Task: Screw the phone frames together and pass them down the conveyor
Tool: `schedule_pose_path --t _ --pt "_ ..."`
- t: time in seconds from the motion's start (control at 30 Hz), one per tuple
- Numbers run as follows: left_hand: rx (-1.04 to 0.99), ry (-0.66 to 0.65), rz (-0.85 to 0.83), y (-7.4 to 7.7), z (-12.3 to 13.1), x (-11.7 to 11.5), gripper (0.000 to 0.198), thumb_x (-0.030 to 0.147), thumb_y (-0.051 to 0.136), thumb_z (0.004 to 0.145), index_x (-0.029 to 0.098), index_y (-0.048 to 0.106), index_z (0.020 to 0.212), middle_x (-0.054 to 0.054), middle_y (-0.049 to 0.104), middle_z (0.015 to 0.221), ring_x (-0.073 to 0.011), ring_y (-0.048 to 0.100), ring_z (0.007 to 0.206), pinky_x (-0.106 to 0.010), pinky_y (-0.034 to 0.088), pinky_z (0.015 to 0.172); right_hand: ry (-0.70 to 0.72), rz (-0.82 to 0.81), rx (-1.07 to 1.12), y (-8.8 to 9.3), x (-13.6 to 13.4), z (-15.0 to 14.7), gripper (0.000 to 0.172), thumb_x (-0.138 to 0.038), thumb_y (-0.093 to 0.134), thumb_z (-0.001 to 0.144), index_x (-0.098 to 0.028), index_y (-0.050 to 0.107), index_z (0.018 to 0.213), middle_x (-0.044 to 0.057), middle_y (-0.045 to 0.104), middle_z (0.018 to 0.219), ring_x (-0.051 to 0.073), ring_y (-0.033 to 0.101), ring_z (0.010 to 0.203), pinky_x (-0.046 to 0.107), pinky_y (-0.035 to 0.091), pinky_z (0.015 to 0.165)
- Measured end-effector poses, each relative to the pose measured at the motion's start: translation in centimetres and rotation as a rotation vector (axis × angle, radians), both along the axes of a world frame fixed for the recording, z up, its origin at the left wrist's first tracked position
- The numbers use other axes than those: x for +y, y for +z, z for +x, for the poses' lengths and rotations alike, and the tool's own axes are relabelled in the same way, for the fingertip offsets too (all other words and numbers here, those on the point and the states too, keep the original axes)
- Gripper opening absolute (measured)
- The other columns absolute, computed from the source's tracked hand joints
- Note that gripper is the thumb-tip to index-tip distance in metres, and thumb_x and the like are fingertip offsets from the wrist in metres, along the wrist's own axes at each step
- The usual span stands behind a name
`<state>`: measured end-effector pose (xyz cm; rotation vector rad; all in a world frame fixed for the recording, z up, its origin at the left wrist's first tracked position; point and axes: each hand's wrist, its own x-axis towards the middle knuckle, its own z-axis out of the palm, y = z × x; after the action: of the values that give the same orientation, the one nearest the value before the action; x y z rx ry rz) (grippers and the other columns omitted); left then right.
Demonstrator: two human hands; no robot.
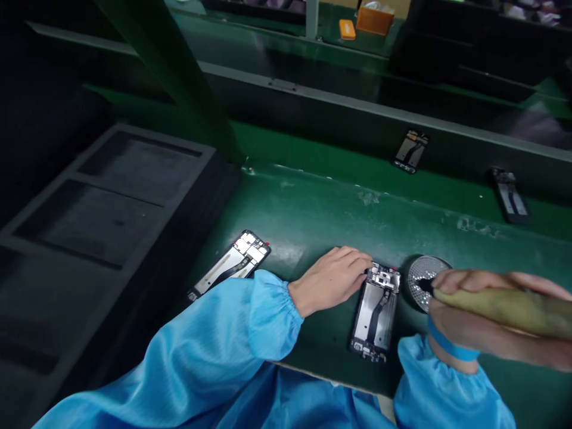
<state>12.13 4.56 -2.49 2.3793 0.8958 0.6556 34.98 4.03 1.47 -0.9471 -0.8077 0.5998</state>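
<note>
The left hand [333, 280] lies flat on the green table [313, 202], its fingers [357, 262] stretched out together and pressing on the upper left corner of an opened phone chassis [375, 310], which sits just at three o'clock of that hand. The right hand [482, 322] has its fingers clamped round a yellowish electric screwdriver [504, 307]; the dark tip points toward nine o'clock and hovers over a round perforated screw dish [422, 280], just beside the chassis at its two o'clock.

A second open chassis [232, 265] lies near the left sleeve [250, 322] at ten o'clock, and two more [411, 151] [509, 193] rest well apart on the belt at twelve and one o'clock. A dark foam tray [98, 202] stands off at nine o'clock.

To my eye the tip is picking up a screw. It would go best with the bit held upright over the dish so the screw seats squarely, and the left hand keeping the chassis pinned so it cannot skate when the driver comes across.
</note>
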Motion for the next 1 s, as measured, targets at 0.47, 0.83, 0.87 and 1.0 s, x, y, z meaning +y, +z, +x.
schedule_pose_path --t 0.47,0.83,0.87,1.0 --pt "-0.01 0.011 0.001 0.0 0.2 0.1 0.021 0.019 0.052 0.113 0.017 0.062 0.131 -0.011 0.072 0.136 -0.0236 0.065 0.129 -0.041 0.057 0.11 0.277 0.099 -0.186 -1.6 -1.4 -4.0 0.083 -0.09 0.023 0.096 -0.027 0.076 0.114 0.001 0.065 0.064 0.022 0.059 0.045 0.041 0.054 0.044" --pt "0.002 0.02 0.031 0.0 0.2 0.3 0.019 0.02 0.05 0.113 0.015 0.065 0.125 -0.01 0.072 0.131 -0.0246 0.066 0.122 -0.038 0.054 0.107 0.235 0.17 -0.19 -1.4 -0.9 -5.8 0.072 -0.084 0.034 0.098 -0.026 0.076 0.094 0.0 0.061 0.059 0.019 0.054 0.038 0.035 0.047 0.035" --pt "0.014 0.02 0.044 0.1 0.3 0.0 0.02 0.022 0.05 0.113 0.014 0.067 0.121 -0.011 0.073 0.127 -0.0248 0.067 0.118 -0.038 0.055 0.105 0.233 0.168 -0.182 -1.5 -0.9 -5.8 0.07 -0.083 0.036 0.098 -0.026 0.076 0.097 0.0 0.062 0.059 0.019 0.054 0.038 0.035 0.047 0.035" --pt "0.009 -0.236 0.156 0.4 0.9 -3.0 0.037 0.048 0.056 0.111 0.017 0.07 0.097 -0.01 0.074 0.109 -0.0246 0.068 0.098 -0.041 0.055 0.09 0.239 0.103 -0.132 -1.1 -0.5 -3.6 0.074 -0.092 0.039 0.091 -0.028 0.073 0.106 -0.001 0.063 0.059 0.021 0.055 0.038 0.038 0.05 0.036"
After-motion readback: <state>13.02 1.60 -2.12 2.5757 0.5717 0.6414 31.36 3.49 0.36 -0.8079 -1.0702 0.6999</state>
